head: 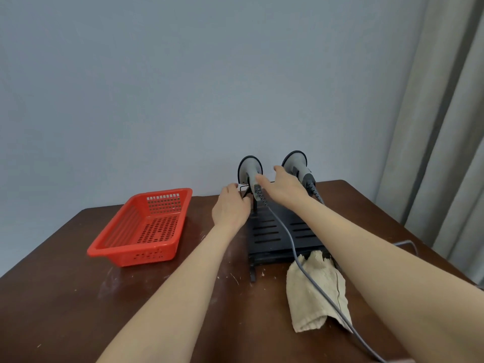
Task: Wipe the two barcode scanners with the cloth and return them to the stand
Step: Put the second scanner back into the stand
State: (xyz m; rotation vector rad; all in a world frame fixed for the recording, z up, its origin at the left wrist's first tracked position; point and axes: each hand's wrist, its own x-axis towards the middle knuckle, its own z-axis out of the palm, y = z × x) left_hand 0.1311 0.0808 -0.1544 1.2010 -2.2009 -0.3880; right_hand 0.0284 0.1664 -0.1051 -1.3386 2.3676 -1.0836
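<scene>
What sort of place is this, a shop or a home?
Probably a plain indoor room, not a shop floor: a scuffed dark brown wooden table against a bare grey-blue wall, with a pale grey curtain at the side.

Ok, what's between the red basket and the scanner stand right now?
In the head view, only the left hand and its forearm cross the gap between red basket and stand, above bare brown table.

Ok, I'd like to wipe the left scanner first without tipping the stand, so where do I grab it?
Probably the handle of the left scanner, from the near side: it slants toward you below the wide head, narrow enough to wrap. Lift upward, minding the cable trailing from its end over the stand.
</scene>
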